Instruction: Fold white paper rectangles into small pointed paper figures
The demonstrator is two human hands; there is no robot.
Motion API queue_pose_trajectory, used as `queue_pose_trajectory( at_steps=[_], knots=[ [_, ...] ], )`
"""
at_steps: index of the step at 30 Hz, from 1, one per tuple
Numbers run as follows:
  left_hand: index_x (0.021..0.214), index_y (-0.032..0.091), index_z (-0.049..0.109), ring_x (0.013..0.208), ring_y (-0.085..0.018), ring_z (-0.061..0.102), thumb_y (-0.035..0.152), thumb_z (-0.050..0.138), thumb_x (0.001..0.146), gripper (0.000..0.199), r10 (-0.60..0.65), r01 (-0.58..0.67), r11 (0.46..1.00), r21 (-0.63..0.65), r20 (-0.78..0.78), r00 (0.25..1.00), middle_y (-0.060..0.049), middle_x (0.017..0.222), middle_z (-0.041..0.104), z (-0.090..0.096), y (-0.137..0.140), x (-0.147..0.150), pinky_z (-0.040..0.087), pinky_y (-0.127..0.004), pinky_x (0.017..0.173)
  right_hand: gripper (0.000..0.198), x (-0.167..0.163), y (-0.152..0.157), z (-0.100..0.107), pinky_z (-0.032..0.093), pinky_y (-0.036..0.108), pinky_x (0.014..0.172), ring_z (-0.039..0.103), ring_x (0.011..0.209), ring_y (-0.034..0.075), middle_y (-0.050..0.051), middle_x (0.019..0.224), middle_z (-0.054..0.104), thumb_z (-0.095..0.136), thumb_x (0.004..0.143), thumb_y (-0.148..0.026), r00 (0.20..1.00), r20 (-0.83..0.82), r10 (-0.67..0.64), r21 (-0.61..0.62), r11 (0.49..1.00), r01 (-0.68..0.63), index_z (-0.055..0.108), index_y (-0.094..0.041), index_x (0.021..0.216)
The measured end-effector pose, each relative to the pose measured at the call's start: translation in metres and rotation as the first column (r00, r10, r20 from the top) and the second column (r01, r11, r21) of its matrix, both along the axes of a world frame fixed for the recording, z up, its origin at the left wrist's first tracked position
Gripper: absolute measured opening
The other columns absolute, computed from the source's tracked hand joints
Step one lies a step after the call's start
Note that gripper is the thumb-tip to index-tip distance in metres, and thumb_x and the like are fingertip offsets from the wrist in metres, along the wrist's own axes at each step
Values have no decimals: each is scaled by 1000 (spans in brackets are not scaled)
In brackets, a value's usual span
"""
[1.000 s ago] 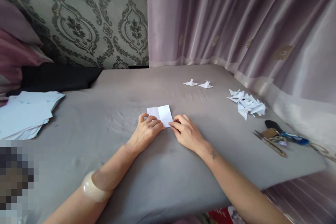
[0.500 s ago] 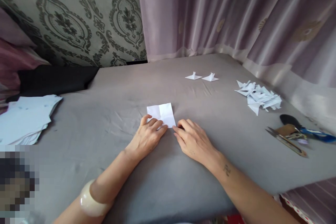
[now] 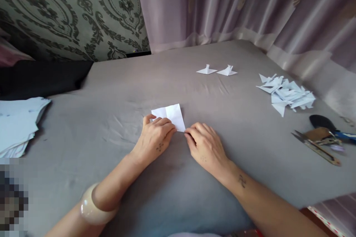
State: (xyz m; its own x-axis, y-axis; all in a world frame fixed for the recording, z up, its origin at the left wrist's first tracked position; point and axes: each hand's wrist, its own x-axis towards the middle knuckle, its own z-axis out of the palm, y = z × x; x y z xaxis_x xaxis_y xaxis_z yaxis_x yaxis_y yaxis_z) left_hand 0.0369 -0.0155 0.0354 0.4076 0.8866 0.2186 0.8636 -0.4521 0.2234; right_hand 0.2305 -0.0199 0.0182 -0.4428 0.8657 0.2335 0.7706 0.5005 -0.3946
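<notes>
A small white sheet of paper [image 3: 175, 114] with a crease down its middle lies on the grey cloth surface. My left hand [image 3: 157, 131] covers its near left part, fingers bent and pressed onto the near edge. My right hand [image 3: 204, 140] pinches the near right corner of the sheet between thumb and fingertips. Parts of the sheet under the left fingers are hidden. Beyond it stand two folded paper birds [image 3: 207, 69], side by side.
A heap of folded white paper pieces [image 3: 289, 92] lies to the right. Nearer are snips [image 3: 317, 148] and a blue-handled tool [image 3: 345, 135]. Stacked white paper [image 3: 16, 126] sits at left by a black cloth [image 3: 41, 77]. Curtains [image 3: 222, 7] hang behind.
The camera view has shifted and tilted down a little. My right fingertips have closed on the sheet's near right corner; my left hand stays on the paper.
</notes>
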Motion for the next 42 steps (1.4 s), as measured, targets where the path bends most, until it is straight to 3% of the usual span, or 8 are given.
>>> queue_pose_trajectory(
  at_steps=[9, 21, 34, 39, 42],
  knots=[
    [82, 22, 69, 75, -18, 63, 30, 52, 94, 22, 64, -62, 998, -27, 89, 994, 0, 87, 73, -5, 5, -2, 29, -42, 92, 14, -9, 6, -4, 37, 34, 72, 55, 80, 20, 3, 81, 64, 54, 92, -24, 995, -23, -100, -31, 995, 99, 62, -22, 81],
    [82, 21, 68, 76, -18, 63, 31, 49, 95, 25, 74, -73, 997, -35, 42, 996, -1, 85, 73, -5, 8, -1, 30, -41, 91, 16, -14, 8, -3, 34, 33, 71, 54, 76, 20, 3, 79, 63, 53, 92, -22, 989, 54, -134, -7, 991, 135, 60, -20, 77],
    [78, 20, 67, 72, -18, 63, 24, 51, 93, 23, 63, -63, 997, -52, 1, 998, 0, 80, 72, 1, 11, 2, 31, -41, 89, 12, -17, 13, 2, 34, 31, 71, 57, 76, 18, 0, 76, 62, 60, 85, -19, 981, 35, -193, -134, 971, 196, 58, -20, 73],
    [73, 19, 66, 70, -18, 62, 24, 50, 93, 25, 43, -45, 996, -81, -23, 999, -1, 76, 71, 2, 16, 2, 31, -40, 87, 14, -4, 17, 7, 38, 29, 66, 58, 72, 16, -1, 74, 63, 64, 82, -19, 977, -21, -214, -232, 951, 203, 58, -20, 69],
    [73, 19, 65, 72, -18, 62, 24, 49, 93, 25, 35, -37, 997, -73, -34, 999, -1, 78, 72, 2, 17, 3, 31, -41, 86, 9, 5, 15, 9, 42, 27, 65, 59, 71, 14, 0, 80, 64, 59, 85, -16, 974, -91, -207, -239, 954, 180, 62, -21, 77]
  ],
)
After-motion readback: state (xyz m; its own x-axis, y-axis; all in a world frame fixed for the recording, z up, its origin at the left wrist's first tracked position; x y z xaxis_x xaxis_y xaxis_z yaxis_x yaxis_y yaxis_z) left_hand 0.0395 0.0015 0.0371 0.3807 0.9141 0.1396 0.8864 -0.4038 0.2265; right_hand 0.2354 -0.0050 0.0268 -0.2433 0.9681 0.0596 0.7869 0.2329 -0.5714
